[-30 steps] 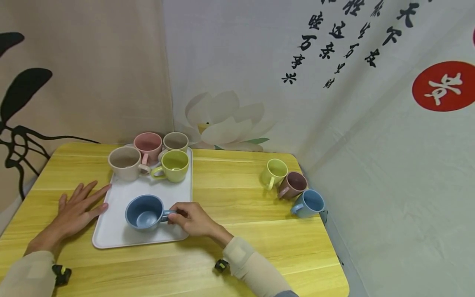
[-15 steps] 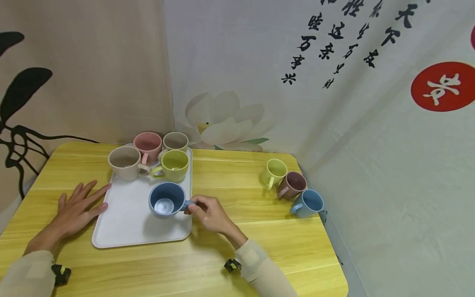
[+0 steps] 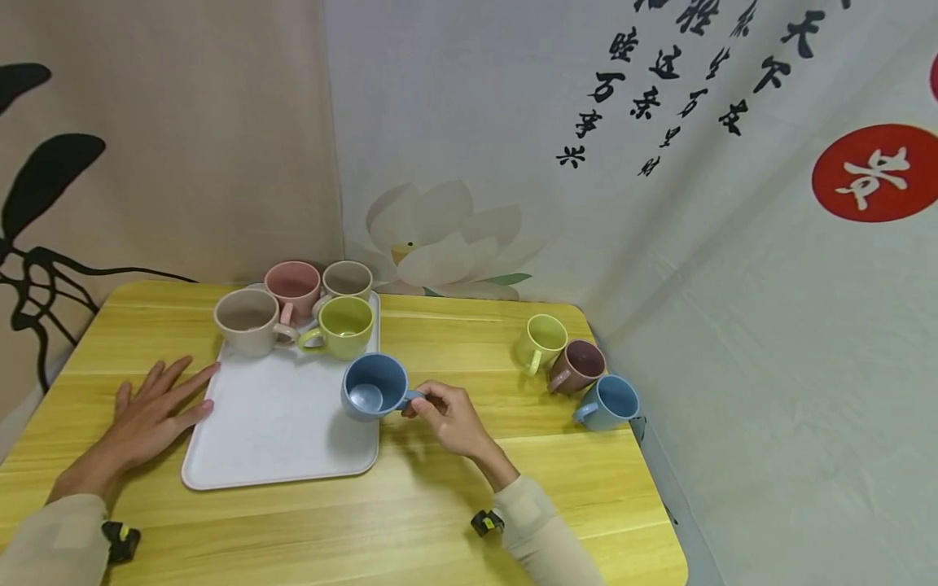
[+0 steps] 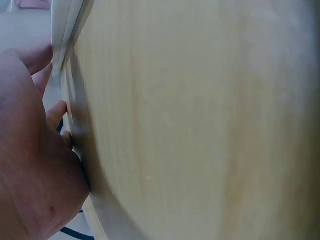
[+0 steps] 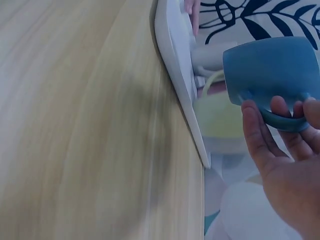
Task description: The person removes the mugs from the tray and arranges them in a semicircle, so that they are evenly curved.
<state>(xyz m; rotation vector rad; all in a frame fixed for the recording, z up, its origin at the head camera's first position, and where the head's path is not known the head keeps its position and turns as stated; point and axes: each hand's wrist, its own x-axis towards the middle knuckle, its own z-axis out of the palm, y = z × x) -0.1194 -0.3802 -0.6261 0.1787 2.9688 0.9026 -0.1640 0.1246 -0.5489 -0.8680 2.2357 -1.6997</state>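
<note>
A blue mug is held in the air over the right edge of the white tray. My right hand grips its handle, and in the right wrist view the fingers curl round that handle below the mug. My left hand lies with spread, straight fingers on the table, its fingertips touching the tray's left edge. At the back of the tray stand a pink mug, a grey mug, a beige mug and a yellow-green mug.
On the right side of the wooden table a light green mug, a dark purple mug and another blue mug stand in a row by the edge. A printed cloth hangs behind the table.
My right hand has lifted the blue mug from the tray's front middle and carried it rightward to the tray's right edge. My left hand has stayed in place.
</note>
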